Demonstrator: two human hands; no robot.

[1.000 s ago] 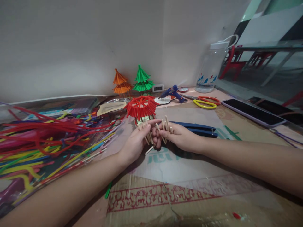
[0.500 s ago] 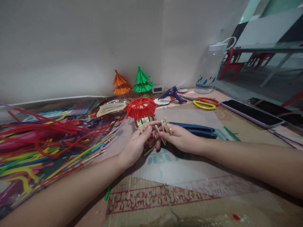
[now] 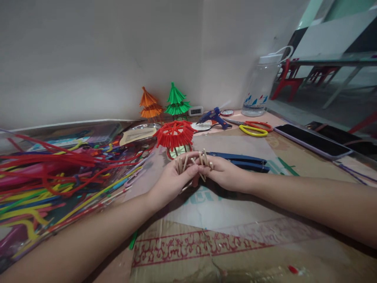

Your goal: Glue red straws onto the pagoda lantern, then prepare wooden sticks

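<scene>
Left hand (image 3: 171, 177) and right hand (image 3: 226, 173) clamp fingers (image 3: 192, 171) on wooden sticks (image 3: 201, 158), long axes mostly steep, ends pointing up.

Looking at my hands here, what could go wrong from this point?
Sticks poke out at different angles from the left hand and right hand, so one might slip free.

The red fringed model stands just beyond the hands, so a forward nudge could tip it.
</scene>
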